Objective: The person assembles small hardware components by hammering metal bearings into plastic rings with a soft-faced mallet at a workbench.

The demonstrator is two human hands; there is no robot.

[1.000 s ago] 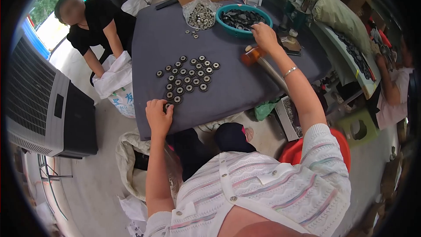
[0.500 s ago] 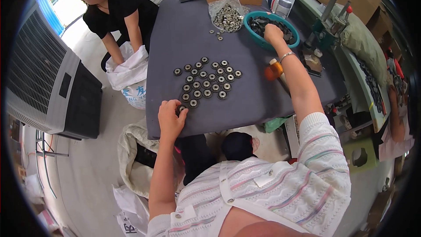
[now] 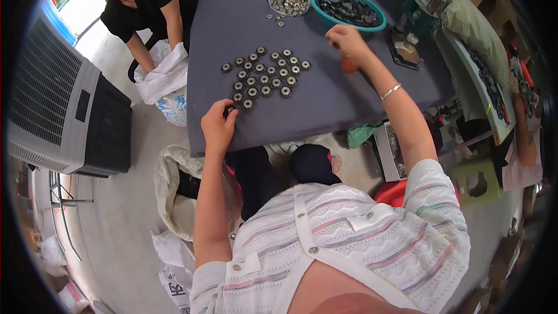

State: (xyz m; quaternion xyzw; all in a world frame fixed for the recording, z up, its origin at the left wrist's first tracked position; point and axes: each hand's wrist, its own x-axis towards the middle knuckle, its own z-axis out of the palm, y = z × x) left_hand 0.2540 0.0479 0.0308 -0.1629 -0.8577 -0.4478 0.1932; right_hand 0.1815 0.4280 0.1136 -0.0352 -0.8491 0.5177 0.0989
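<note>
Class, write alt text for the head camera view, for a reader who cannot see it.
Seen from above, a person's left hand pinches a small black ring at the near edge of a grey table, beside rows of similar rings. Their right hand reaches over an orange object near a teal bowl of dark parts. Another person bends over a white sack.

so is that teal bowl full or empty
Partly full: the teal bowl holds a heap of dark parts, its rim showing above them.
</note>
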